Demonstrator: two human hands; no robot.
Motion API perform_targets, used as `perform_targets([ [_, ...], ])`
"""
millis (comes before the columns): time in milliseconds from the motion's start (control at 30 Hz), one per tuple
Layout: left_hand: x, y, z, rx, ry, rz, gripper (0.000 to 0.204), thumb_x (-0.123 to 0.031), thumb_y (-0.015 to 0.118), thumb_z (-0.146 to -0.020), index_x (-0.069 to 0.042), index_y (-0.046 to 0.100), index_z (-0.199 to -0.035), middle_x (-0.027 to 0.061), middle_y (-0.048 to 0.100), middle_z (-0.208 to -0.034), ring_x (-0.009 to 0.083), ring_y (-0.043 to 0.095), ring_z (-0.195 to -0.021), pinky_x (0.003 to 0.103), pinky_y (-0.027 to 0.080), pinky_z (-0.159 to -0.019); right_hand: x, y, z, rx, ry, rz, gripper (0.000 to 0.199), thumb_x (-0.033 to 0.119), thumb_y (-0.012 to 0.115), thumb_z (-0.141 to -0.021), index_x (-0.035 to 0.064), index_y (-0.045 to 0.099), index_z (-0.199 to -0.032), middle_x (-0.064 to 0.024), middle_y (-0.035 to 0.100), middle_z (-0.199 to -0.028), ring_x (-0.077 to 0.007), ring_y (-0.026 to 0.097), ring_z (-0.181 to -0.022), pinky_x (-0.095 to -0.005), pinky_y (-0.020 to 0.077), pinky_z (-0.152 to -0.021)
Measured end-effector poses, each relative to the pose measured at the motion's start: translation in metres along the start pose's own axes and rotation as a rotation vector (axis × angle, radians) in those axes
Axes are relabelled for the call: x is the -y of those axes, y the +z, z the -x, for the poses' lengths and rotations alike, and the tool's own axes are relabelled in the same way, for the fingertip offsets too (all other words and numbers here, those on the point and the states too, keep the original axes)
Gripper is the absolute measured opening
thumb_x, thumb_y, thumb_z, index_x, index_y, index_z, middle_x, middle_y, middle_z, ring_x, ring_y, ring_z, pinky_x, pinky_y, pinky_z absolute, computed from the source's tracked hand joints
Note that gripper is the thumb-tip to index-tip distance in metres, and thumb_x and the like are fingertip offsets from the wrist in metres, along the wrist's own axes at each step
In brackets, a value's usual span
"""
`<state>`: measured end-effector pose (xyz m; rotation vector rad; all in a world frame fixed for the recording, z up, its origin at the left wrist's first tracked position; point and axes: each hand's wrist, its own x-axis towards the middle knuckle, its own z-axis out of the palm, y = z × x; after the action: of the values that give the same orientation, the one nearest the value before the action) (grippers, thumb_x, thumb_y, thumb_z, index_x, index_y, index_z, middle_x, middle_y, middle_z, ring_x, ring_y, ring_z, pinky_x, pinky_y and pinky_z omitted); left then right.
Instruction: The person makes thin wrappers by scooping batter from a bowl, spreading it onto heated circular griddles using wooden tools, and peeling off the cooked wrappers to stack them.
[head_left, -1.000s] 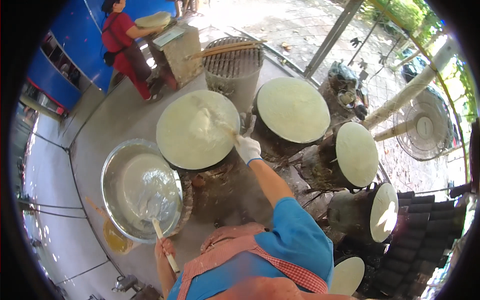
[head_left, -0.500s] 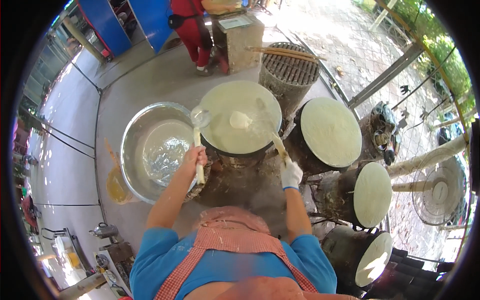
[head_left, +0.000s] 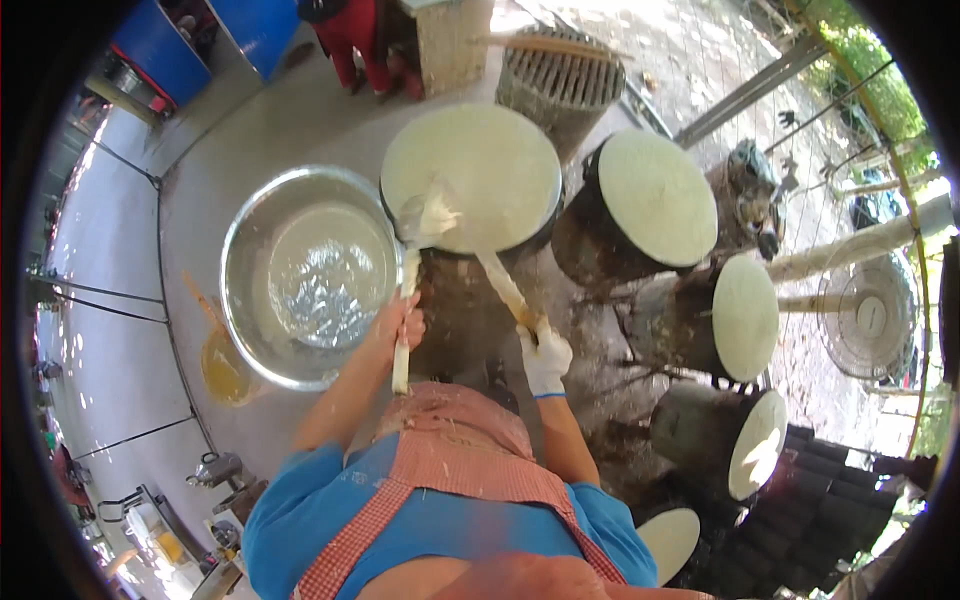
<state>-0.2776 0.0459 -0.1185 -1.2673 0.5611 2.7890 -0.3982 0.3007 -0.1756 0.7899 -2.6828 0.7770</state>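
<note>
A wide concrete floor carries everything. On it, left of centre, sits one large steel basin holding pale watery batter. Just right of the basin stands the nearest of four dark steamer pots, each capped by a taut pale cloth disc: the first disc is straight ahead, the second is to its right, the third is further right and tilted toward the edge, and the fourth is lowest on the right. One slatted round basket stands beyond the first pot, and one electric fan is at the far right.

The left hand, bare, has its grip closed around the long pale handle of a ladle, whose bowl rests at the near left rim of the first disc, with a patch of white batter beside it. The right hand, in a white glove, grips shut on one flat wooden stick that slants up to the same rim, its tip meeting the batter next to the ladle bowl.
</note>
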Motion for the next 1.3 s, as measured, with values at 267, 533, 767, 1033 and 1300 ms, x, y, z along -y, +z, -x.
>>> perform_targets([
  [267, 0.022, 0.017, -0.009, 0.409, -0.815, 0.344, 0.046, -0.041, 0.040, -0.099, -0.010, 0.040, -0.066, -0.0007, 0.033, -0.049, 0.0104, 0.035, -0.039, 0.025, 0.032, -0.035, 0.003, -0.057, 0.086, 0.031, 0.503, -0.065, 0.033, 0.038, 0.064, -0.083, 0.0146, 0.066, -0.107, -0.0127, 0.067, -0.081, -0.0300, 0.065, -0.071, -0.0391, 0.0503, -0.064],
  [533, 0.099, 0.014, -0.009, 0.544, -1.129, 0.039, 0.045, -0.041, 0.032, -0.101, -0.011, 0.037, -0.068, 0.0025, 0.039, -0.062, 0.0142, 0.032, -0.047, 0.031, 0.033, -0.046, -0.033, -0.166, 0.223, -0.324, 1.121, -0.288, 0.036, 0.040, 0.061, -0.085, 0.0103, 0.066, -0.105, -0.0157, 0.067, -0.095, -0.0322, 0.064, -0.089, -0.0396, 0.0485, -0.078],
  [767, 0.260, 0.078, -0.005, 0.171, -1.511, -0.273, 0.031, -0.027, 0.035, -0.102, -0.004, 0.055, -0.110, 0.0005, 0.033, -0.062, 0.0108, 0.029, -0.047, 0.026, 0.029, -0.045, 0.020, -0.232, 0.484, -0.780, 1.815, 0.303, 0.042, 0.045, 0.060, -0.084, 0.0094, 0.065, -0.106, -0.0170, 0.068, -0.089, -0.0337, 0.065, -0.083, -0.0437, 0.0493, -0.072],
  [1033, 0.371, 0.122, -0.013, 0.133, -1.777, -0.662, 0.032, -0.027, 0.035, -0.102, -0.008, 0.052, -0.122, 0.0004, 0.030, -0.060, 0.0096, 0.030, -0.045, 0.025, 0.028, -0.039, 0.090, -0.239, 0.547, -0.773, 2.284, 0.598, 0.044, 0.044, 0.068, -0.078, 0.0067, 0.060, -0.099, -0.0198, 0.066, -0.086, -0.0355, 0.065, -0.078, -0.0456, 0.0514, -0.066],
  [1300, 0.403, 0.179, 0.010, 0.145, -1.863, -0.892, 0.041, -0.023, 0.032, -0.103, -0.007, 0.037, -0.141, -0.0007, 0.029, -0.063, 0.0085, 0.029, -0.049, 0.024, 0.032, -0.045, 0.064, -0.251, 0.584, -0.466, 2.360, 0.701, 0.033, 0.038, 0.063, -0.080, 0.0063, 0.061, -0.090, -0.0187, 0.065, -0.090, -0.0358, 0.066, -0.080, -0.0458, 0.0527, -0.068],
])
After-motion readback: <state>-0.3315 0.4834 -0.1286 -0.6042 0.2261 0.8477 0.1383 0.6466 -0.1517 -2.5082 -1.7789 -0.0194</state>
